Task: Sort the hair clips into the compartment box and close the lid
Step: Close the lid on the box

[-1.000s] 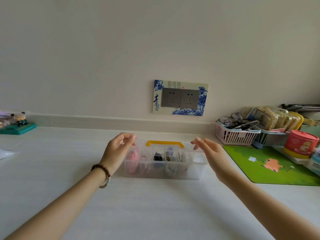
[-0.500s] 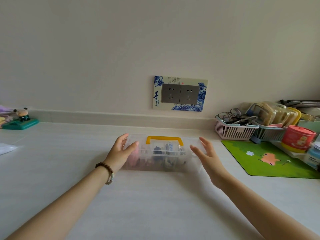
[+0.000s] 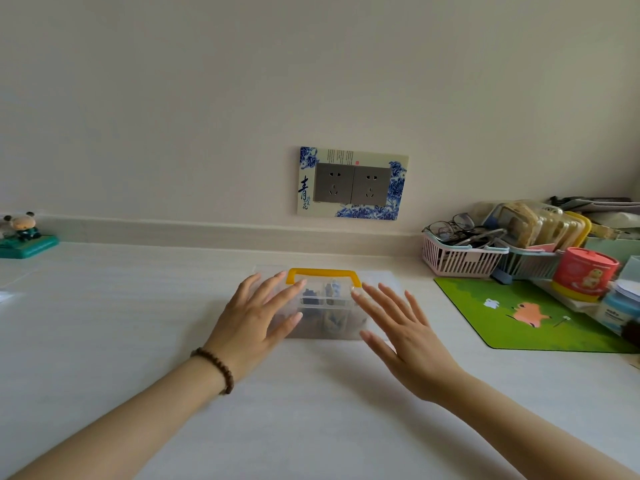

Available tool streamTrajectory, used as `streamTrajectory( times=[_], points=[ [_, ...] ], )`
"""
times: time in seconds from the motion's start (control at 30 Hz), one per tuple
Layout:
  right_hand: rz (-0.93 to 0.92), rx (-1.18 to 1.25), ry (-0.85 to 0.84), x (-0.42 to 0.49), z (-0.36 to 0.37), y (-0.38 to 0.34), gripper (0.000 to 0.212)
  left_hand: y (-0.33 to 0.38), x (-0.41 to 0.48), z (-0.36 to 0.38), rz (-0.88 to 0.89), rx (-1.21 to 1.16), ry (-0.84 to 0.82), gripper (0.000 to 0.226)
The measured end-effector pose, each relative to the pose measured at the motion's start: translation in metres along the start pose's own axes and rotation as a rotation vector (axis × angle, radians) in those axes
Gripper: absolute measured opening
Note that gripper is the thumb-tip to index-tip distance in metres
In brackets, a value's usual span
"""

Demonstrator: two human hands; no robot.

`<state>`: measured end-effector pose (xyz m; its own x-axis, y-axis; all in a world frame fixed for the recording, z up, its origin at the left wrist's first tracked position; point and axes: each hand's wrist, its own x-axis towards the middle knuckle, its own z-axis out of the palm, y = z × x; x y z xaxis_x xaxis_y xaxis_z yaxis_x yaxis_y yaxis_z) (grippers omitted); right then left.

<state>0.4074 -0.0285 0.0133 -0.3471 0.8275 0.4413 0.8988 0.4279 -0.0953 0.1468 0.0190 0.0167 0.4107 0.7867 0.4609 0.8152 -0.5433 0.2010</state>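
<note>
A clear plastic compartment box [image 3: 377,282] with a yellow handle [image 3: 323,274] sits on the white counter in the middle. Its lid lies down flat over the compartments. Dark and blue hair clips [image 3: 330,292] show through the plastic in the middle compartments. My left hand [image 3: 258,320] rests flat on the left part of the lid, fingers spread. My right hand [image 3: 403,327] lies flat on the right part, fingers spread too. Neither hand holds anything. The hands hide the box's outer compartments.
A green mat [image 3: 533,315] lies to the right. Behind it stand a pink basket [image 3: 457,259] with glasses, a blue basket with packets and a red tub [image 3: 583,277]. A small figurine [image 3: 24,232] is at the far left. Wall sockets [image 3: 351,183] are behind.
The lid has come down from upright to flat on the box. Both hands moved from the lid's upper edge down onto its top, fingers spread.
</note>
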Motion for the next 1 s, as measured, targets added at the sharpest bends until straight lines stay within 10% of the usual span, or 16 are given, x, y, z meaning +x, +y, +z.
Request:
streamTrajectory(
  times=[1.0],
  points=[
    [0.198,-0.233,-0.025,0.097,0.03,0.201,0.067,0.032,0.226,0.116,-0.024,-0.006,-0.127,0.055]
  ],
)
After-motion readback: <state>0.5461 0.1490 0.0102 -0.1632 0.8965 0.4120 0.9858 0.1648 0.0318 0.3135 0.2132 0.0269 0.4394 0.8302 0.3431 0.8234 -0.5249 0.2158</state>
